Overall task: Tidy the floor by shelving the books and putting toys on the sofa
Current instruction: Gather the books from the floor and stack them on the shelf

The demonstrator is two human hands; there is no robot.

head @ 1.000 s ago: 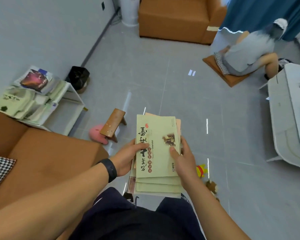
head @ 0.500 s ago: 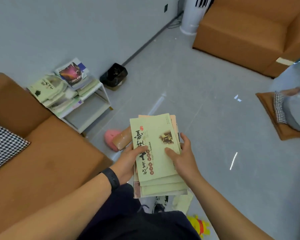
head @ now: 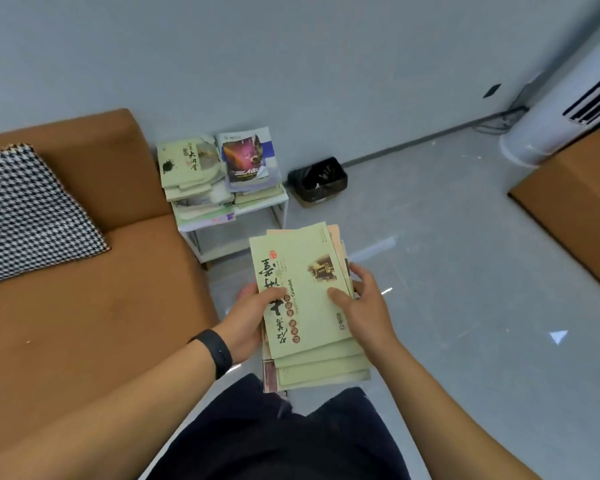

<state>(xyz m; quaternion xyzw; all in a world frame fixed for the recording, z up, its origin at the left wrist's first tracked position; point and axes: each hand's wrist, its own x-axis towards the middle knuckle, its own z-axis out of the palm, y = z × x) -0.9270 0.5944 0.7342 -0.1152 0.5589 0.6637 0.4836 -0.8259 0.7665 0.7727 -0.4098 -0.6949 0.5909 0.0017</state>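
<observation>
I hold a stack of several pale green books (head: 302,271) in front of me. My left hand (head: 250,315) grips its left edge with the thumb on the top cover. My right hand (head: 362,303) grips the right edge, thumb also on top. Ahead stands a small white shelf (head: 260,209) with two piles of books (head: 219,174) on its top. The brown sofa (head: 84,323) lies to my left, beside the shelf. No toys are visible.
A houndstooth cushion (head: 28,209) lies on the sofa. A black-lined waste bin (head: 317,180) sits by the wall right of the shelf. A white standing air conditioner (head: 561,116) and a second brown sofa (head: 575,209) are at the right. Grey floor lies between.
My view has swung left toward the shelf and wall. The stool, pink toy and yellow toy have left the view. Both hands keep the same hold on the book stack.
</observation>
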